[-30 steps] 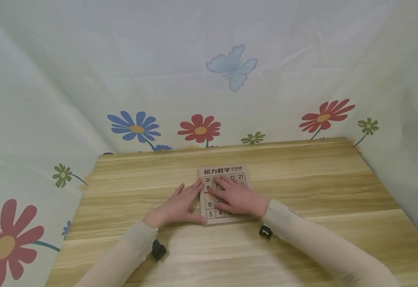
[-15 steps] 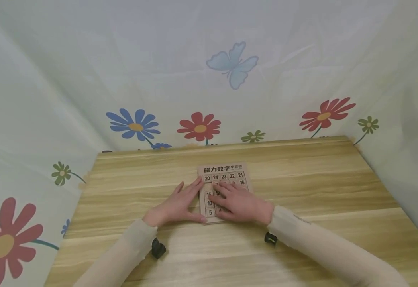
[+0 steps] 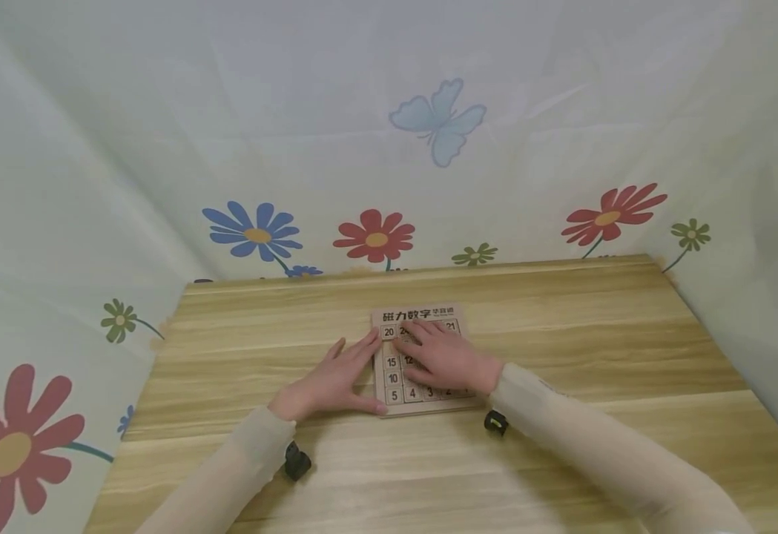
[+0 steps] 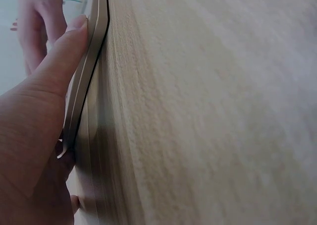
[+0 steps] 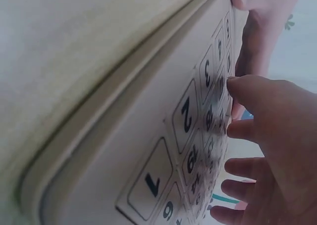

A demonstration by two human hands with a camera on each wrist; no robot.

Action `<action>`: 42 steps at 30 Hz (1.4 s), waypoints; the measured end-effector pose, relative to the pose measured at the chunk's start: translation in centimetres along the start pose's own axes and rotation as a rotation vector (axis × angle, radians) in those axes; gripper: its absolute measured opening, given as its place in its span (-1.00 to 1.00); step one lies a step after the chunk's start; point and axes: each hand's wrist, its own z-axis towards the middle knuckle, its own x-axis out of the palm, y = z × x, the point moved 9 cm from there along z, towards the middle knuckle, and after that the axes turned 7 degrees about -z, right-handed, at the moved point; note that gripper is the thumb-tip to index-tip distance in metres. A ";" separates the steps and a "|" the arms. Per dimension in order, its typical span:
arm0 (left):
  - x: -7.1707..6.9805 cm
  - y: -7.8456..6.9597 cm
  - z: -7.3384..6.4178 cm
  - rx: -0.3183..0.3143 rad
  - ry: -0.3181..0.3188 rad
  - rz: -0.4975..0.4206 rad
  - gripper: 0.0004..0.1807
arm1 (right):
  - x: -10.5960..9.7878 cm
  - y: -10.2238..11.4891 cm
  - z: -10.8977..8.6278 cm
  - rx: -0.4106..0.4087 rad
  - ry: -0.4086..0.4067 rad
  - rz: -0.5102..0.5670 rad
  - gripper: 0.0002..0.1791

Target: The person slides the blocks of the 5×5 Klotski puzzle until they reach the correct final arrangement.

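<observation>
Has slid tile 15 (image 3: 391, 363) one row down within the past second, leaving a gap (image 3: 389, 347) below tile 20 (image 3: 389, 332) and probably making room for a neighbour to shift. Has since brought the right hand (image 3: 454, 360) farther up the number board (image 3: 425, 407), flat on the counter (image 3: 562, 326), uncovering more of the bottom row (image 3: 431, 392). Spreads the right fingers (image 5: 247, 168) wide over the tiles, apparently touching at the tips, gripping nothing. Steadies the board's left edge with the left hand (image 3: 335, 383), fingers extended, thumb (image 4: 74, 35) against the near corner.
</observation>
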 end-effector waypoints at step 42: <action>0.2 0.0 0.0 -0.003 -0.001 0.017 0.38 | 0.2 -1.3 0.2 0.063 0.002 -0.029 -0.28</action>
